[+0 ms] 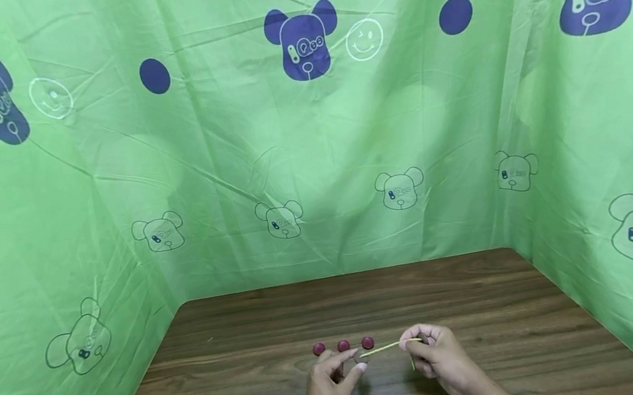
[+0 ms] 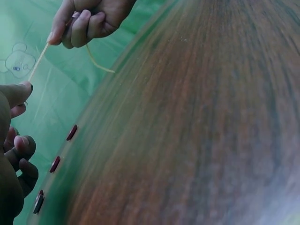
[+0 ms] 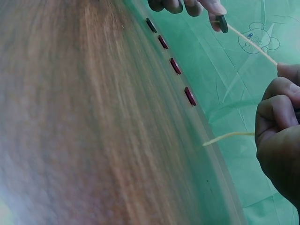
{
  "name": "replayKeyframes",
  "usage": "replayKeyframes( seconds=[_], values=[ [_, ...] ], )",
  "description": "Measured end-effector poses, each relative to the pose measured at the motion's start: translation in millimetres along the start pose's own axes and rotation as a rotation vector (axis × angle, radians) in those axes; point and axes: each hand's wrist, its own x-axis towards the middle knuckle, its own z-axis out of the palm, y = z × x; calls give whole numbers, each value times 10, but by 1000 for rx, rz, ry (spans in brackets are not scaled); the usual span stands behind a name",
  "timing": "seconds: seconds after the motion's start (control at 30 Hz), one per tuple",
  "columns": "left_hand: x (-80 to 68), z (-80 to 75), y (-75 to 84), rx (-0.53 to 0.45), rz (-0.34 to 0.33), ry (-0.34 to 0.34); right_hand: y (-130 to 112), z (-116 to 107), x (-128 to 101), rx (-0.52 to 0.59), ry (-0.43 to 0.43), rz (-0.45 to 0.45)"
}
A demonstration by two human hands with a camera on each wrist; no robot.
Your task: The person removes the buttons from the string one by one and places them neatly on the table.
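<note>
On the dark wooden table (image 1: 485, 295), the thin pale yellow cord (image 1: 386, 348) stretches left to right just in front of three round maroon buttons (image 1: 343, 346). The right hand (image 1: 442, 354) pinches its right end; the left hand (image 1: 331, 382) pinches a button against its left tip.

Buttons, cord and hands — a count

Three red buttons (image 1: 343, 346) lie lower centre; one cord (image 1: 389, 347); two hands — one bench (image 1: 251, 339).
</note>
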Motion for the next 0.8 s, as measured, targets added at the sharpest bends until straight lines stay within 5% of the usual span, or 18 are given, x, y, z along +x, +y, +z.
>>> replayKeyframes(
  seconds=[0.27, 0.8],
  values=[
    [-13, -36, -88, 52, 63, 60, 8, 5, 2, 8, 52, -12],
    [30, -158, -123, 106, -146, -27, 4, 12, -8, 21, 72, -28]
  ],
)
